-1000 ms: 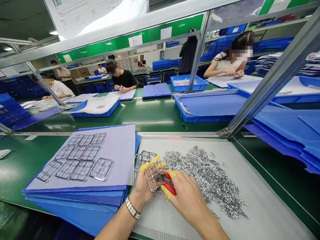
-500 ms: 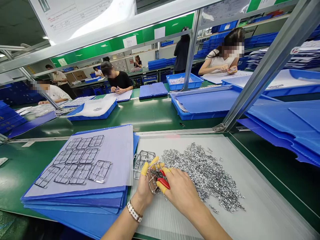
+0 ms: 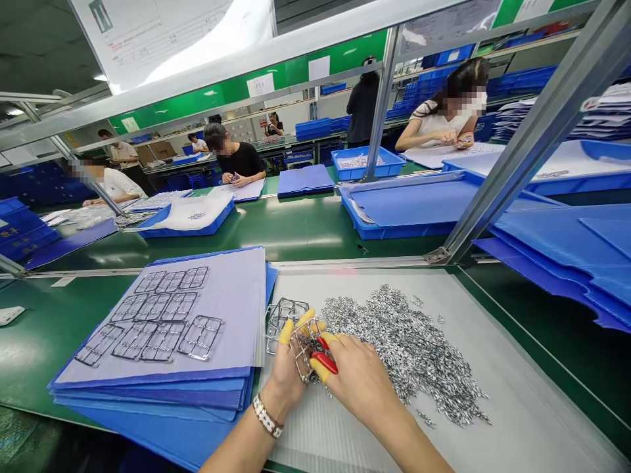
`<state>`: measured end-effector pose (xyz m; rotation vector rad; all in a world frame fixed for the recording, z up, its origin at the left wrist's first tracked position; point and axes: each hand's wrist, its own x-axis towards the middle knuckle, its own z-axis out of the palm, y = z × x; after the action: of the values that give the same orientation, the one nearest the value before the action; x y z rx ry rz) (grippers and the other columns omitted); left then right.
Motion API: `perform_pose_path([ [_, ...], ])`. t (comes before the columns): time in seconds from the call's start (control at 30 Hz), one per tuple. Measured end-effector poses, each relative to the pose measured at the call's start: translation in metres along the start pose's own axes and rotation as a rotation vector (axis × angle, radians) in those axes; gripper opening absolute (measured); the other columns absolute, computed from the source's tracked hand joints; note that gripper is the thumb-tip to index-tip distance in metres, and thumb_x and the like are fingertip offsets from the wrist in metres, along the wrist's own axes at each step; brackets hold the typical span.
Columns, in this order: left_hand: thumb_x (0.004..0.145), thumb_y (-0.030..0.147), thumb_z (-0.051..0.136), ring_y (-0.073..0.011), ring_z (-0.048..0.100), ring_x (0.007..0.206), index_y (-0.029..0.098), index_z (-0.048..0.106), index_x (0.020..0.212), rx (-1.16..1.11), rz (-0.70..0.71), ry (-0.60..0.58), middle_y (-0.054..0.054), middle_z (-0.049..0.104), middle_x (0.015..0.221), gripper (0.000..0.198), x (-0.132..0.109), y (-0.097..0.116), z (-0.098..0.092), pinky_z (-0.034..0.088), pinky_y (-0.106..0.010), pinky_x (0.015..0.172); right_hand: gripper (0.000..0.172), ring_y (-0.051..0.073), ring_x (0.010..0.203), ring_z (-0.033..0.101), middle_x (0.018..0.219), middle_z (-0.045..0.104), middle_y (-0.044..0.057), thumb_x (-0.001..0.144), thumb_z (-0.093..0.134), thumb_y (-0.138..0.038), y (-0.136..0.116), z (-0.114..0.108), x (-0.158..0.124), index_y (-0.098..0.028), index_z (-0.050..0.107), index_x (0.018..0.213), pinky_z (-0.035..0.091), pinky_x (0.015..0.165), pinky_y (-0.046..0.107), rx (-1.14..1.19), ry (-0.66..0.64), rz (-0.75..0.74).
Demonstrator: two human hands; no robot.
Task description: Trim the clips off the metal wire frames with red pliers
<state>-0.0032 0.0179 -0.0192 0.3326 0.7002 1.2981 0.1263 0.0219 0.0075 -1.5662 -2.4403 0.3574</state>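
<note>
My left hand point(image 3: 286, 368), with yellow finger covers and a bracelet at the wrist, grips a small metal frame point(image 3: 300, 358) by its sides. My right hand point(image 3: 357, 371) is closed on red-handled pliers point(image 3: 324, 362), whose tips are hidden at the metal frame. Behind my left hand, more metal frames point(image 3: 286, 312) lie on the translucent sheet point(image 3: 493, 368). A large heap of small metal links point(image 3: 414, 348) spreads beyond and to the right of my right hand. Several metal frames with script-like centres point(image 3: 201, 337) lie in rows on the white-topped stack of blue sheets point(image 3: 236, 289) at the left.
Across the bench stand blue trays point(image 3: 404, 203) and a blue folder stack point(image 3: 305, 180). A slanted metal post point(image 3: 522, 144) rises at the right, near blue sheets point(image 3: 582, 230). Other people point(image 3: 241, 161) sit at the far benches. A white object point(image 3: 10, 315) lies at the left edge.
The whole view has shifted slightly, with the scene sitting a little further right and lower. Both hands keep their hold on the metal frame and pliers, with little movement.
</note>
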Motion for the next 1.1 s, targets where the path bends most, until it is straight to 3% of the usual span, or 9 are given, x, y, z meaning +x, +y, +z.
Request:
perform_pose_path([
  [0.4,0.090,0.050,0.041,-0.0262,0.060,0.105,0.019,0.049,0.135,0.061,0.028,-0.017,-0.010,0.067,0.114,0.055,-0.001,-0.002,-0.008,0.040,-0.040,0.095,0.023,0.026,0.088,0.060,0.093,0.067,0.007,0.083,0.053,-0.031,0.000,-0.002,-0.001,-0.021,0.062,0.102,0.041,0.076,0.038,0.052,-0.007,-0.019],
  [0.63,0.090,0.050,0.042,-0.0269,0.062,0.103,0.017,0.051,0.134,0.083,-0.071,-0.065,-0.012,0.067,0.115,0.056,-0.004,0.001,-0.013,0.044,-0.038,0.089,0.014,0.020,0.077,0.061,0.085,0.067,0.004,0.081,0.054,-0.032,0.003,-0.015,0.003,-0.021,0.062,0.084,0.041,0.064,0.029,0.137,-0.123,-0.041],
  [0.87,0.088,0.052,0.043,-0.0274,0.060,0.105,0.019,0.048,0.136,0.106,-0.097,-0.022,-0.012,0.066,0.117,0.059,0.002,-0.002,-0.020,0.044,-0.039,0.088,0.024,0.026,0.088,0.060,0.092,0.067,0.009,0.084,0.054,-0.031,-0.002,-0.006,-0.004,-0.019,0.062,0.102,0.040,0.075,0.037,-0.111,0.008,-0.034],
  [1.1,0.088,0.055,0.043,-0.0285,0.058,0.107,0.019,0.049,0.135,0.216,-0.024,0.034,-0.011,0.063,0.121,0.060,-0.002,-0.001,-0.017,0.044,-0.037,0.083,0.018,0.024,0.084,0.061,0.091,0.067,0.008,0.085,0.052,-0.030,-0.002,-0.009,-0.003,-0.020,0.063,0.094,0.042,0.074,0.036,-0.066,-0.032,-0.039],
])
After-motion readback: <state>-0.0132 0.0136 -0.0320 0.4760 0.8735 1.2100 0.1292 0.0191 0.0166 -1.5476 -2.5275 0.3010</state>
